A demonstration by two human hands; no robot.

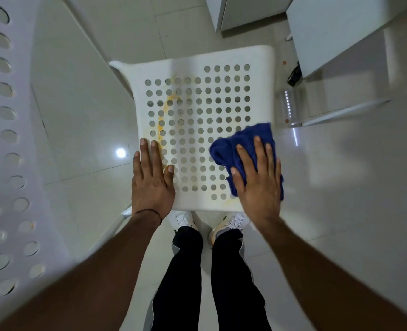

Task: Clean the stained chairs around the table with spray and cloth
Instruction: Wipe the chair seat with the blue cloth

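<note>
Head view, looking straight down: we stand over a white plastic chair seat (pixel 197 58) pierced with rows of round holes. A yellow-orange stain (pixel 164 108) curves down the seat's left side, and fainter yellow marks show near the front edge.

Our left hand (pixel 152 185) lies flat on the near left corner of the seat, fingers straight and close together, its grip open and holding nothing. Our right hand (pixel 257 182) presses a bunched dark blue cloth (pixel 224 149) onto the near right corner. The fingers are spread and straight across the top of the cloth, so this grip is flat pressure, not a pinch.

We judge the cloth to be soft, light and floppy. It folds under the palm and would bunch or slide if pushed by one edge, so a broad flat palm over its middle suits wiping. The seat looks stiff, smooth and probably slick. The chair seems light enough to shift under a hard push, so the left hand bracing the corner is a sensible hold. The holes may catch loose folds of cloth.

A second perforated chair (pixel 4 139) fills the left edge. On the tiled floor (pixel 341 187), just past the seat's right side, lies a clear bottle-like object (pixel 288 106). It is too blurred for us to say whether it is the spray.
</note>
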